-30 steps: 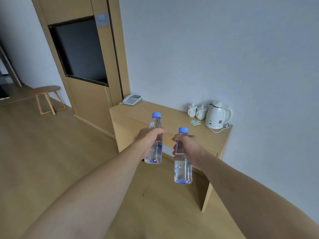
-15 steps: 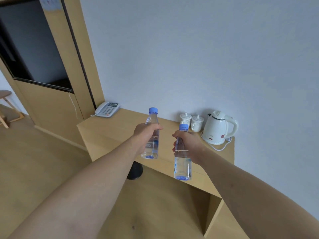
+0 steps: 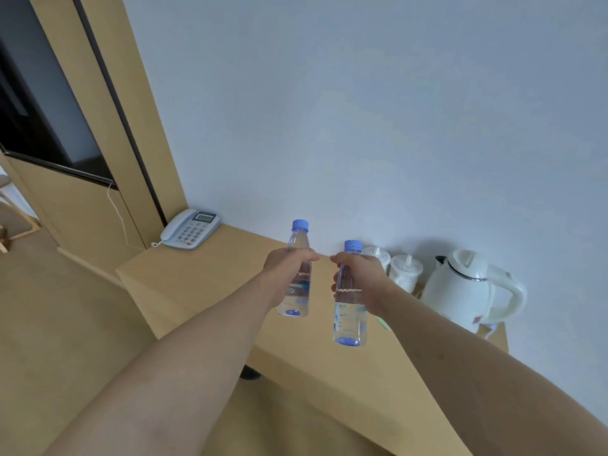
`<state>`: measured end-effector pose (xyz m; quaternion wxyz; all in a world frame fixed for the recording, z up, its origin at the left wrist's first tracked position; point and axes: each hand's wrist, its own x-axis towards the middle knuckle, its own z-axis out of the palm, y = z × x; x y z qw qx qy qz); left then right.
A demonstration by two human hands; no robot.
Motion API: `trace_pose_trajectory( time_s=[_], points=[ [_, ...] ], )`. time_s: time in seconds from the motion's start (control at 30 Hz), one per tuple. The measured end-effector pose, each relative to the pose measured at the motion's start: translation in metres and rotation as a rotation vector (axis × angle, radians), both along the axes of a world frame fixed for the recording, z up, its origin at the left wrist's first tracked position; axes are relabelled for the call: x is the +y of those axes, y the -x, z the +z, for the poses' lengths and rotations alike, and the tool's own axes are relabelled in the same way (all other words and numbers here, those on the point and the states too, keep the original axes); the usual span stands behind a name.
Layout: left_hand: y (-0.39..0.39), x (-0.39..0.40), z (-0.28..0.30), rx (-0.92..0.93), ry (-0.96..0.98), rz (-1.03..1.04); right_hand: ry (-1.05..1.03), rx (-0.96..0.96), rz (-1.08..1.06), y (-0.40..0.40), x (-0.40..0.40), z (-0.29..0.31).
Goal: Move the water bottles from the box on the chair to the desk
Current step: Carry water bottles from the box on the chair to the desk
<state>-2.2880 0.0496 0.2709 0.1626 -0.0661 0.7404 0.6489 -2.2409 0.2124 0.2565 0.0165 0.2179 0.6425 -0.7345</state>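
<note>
The desk (image 3: pixel 210 281) top lies bare in the middle; a telephone (image 3: pixel 191 229) blocks its far left corner, two lidded cups (image 3: pixel 405 270) and a kettle (image 3: pixel 460 291) its right end.

Plain pale wall (image 3: pixel 362 110), evenly lit. Light wood worktop (image 3: pixel 197 278) against it carries a grey telephone (image 3: pixel 190 229) at the left end, two white lidded cups (image 3: pixel 399 269) and a white kettle (image 3: pixel 460 291) at the right. Tall wood cabinet (image 3: pixel 98 205) with a dark panel (image 3: pixel 42 103) stands left. Wood floor (image 3: pixel 59 324).
</note>
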Motion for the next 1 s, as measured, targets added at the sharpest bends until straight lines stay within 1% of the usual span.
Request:
trace_pose_trajectory(
  time_s=[0.1,0.17,0.27,0.43,0.53,0.63,0.73,0.87,1.0],
  points=[
    [0.026,0.006,-0.003,-0.012,0.01,-0.031,-0.008,-0.013,0.017,0.029,0.01,-0.002],
    [0.057,0.017,-0.008,-0.013,-0.004,-0.045,0.002,-0.02,0.032,0.061,0.022,-0.006],
    [0.095,0.029,-0.018,-0.073,-0.01,-0.09,0.019,-0.059,0.015,0.097,0.036,-0.02],
    [0.145,0.049,-0.05,-0.206,-0.078,-0.116,0.014,-0.1,-0.063,0.134,0.052,-0.049],
    [0.169,0.06,-0.072,-0.254,-0.081,-0.169,-0.009,-0.155,-0.107,0.151,0.06,-0.065],
    [0.194,0.069,-0.089,-0.268,-0.064,-0.22,0.005,-0.207,-0.165,0.172,0.064,-0.078],
    [0.222,0.075,-0.103,-0.227,-0.008,-0.29,0.005,-0.217,-0.246,0.191,0.063,-0.086],
    [0.259,0.075,-0.116,-0.188,0.109,-0.417,-0.158,-0.244,-0.276,0.208,0.062,-0.095],
    [0.287,0.078,-0.124,-0.048,0.265,-0.55,-0.387,-0.289,-0.302,0.22,0.062,-0.095]
  ],
)
